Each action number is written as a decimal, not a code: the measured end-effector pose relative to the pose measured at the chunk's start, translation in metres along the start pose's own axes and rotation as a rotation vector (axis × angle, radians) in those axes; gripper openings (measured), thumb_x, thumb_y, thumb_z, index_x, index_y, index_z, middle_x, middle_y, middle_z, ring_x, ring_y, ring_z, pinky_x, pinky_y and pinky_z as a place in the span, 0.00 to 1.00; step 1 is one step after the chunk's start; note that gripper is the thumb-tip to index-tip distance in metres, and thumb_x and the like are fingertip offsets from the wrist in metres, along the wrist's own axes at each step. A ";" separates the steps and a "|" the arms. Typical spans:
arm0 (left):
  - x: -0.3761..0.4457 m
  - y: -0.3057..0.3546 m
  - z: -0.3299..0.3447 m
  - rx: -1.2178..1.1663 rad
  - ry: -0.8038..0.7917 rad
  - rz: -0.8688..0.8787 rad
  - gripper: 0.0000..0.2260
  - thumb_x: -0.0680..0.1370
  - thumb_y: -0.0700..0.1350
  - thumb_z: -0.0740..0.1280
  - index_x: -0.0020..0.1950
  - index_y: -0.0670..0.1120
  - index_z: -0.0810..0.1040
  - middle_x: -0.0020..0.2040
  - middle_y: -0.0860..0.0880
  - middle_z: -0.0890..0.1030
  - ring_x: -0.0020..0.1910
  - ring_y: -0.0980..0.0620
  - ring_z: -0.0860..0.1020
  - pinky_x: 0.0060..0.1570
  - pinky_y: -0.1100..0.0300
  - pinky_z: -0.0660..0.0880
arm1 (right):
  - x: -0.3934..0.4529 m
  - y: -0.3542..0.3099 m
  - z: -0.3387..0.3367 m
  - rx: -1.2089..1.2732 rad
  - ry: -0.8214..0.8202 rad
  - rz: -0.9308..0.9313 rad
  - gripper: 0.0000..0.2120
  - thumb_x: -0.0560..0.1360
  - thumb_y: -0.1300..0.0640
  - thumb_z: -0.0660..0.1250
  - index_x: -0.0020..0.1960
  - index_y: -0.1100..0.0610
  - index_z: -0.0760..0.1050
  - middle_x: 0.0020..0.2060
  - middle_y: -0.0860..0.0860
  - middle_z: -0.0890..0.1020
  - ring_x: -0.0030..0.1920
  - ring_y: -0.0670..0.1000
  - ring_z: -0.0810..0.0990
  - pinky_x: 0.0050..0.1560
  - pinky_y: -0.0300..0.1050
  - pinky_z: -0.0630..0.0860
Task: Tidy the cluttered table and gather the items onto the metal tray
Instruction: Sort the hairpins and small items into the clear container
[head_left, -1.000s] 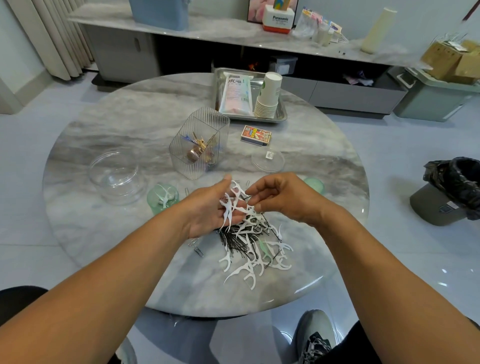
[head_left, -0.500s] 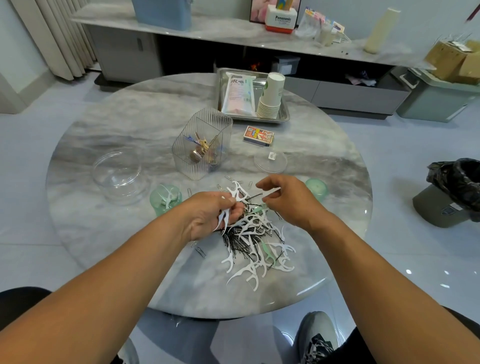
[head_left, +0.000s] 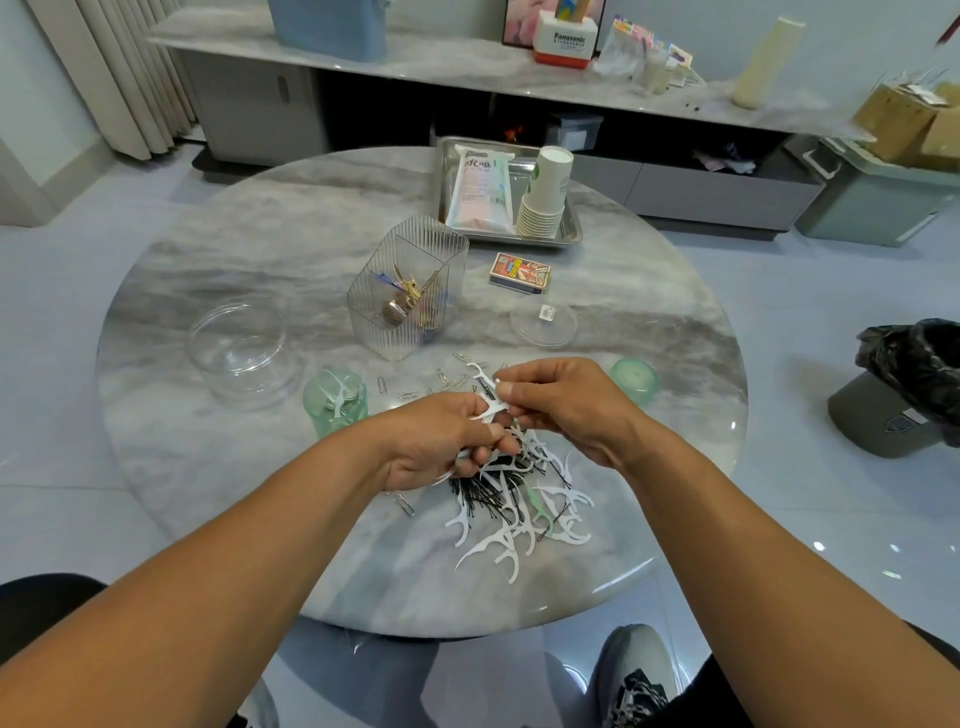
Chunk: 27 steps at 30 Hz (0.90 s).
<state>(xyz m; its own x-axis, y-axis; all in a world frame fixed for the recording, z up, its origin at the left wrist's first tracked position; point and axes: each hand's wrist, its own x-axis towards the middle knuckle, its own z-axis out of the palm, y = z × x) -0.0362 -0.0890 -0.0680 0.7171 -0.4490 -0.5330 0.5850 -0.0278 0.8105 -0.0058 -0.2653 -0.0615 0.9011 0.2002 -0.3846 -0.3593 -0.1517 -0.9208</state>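
A heap of white floss picks mixed with black hairpins lies near the front of the round marble table. My left hand grips a bunch of floss picks above the heap. My right hand pinches one floss pick right beside the left hand. The metal tray at the back holds a plastic packet and a stack of paper cups.
A green jar with floss picks stands left of my hands, its green lid to the right. A ribbed clear holder, clear bowl, clear lid, small card box and loose paper clips lie around.
My left hand has closed round the bunch of floss picks. My right hand lifted one pick out of the heap and brought it up to the left hand.
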 end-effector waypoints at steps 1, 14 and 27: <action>-0.001 0.000 -0.001 0.041 -0.014 -0.009 0.06 0.84 0.33 0.61 0.59 0.40 0.72 0.45 0.43 0.82 0.31 0.57 0.70 0.25 0.68 0.65 | 0.000 -0.001 0.000 -0.034 -0.026 -0.001 0.08 0.74 0.66 0.75 0.52 0.61 0.84 0.36 0.55 0.85 0.34 0.46 0.82 0.39 0.37 0.81; 0.004 0.001 -0.016 -0.579 0.044 -0.137 0.20 0.86 0.54 0.57 0.62 0.37 0.73 0.45 0.39 0.82 0.39 0.47 0.82 0.38 0.58 0.82 | -0.006 -0.030 -0.032 0.117 -0.100 0.125 0.03 0.76 0.64 0.72 0.48 0.62 0.84 0.34 0.52 0.82 0.32 0.44 0.80 0.34 0.34 0.80; -0.004 0.002 -0.003 -0.090 -0.086 -0.017 0.35 0.77 0.73 0.53 0.74 0.50 0.68 0.48 0.39 0.76 0.32 0.52 0.68 0.30 0.61 0.62 | -0.013 -0.009 0.013 -0.494 -0.148 -0.146 0.13 0.71 0.63 0.79 0.47 0.47 0.83 0.40 0.55 0.86 0.36 0.49 0.84 0.43 0.42 0.82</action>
<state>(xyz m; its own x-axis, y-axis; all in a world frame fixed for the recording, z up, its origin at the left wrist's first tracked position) -0.0370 -0.0848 -0.0649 0.6742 -0.5238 -0.5206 0.6309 0.0422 0.7747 -0.0170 -0.2541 -0.0489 0.8767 0.3819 -0.2925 -0.0437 -0.5423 -0.8390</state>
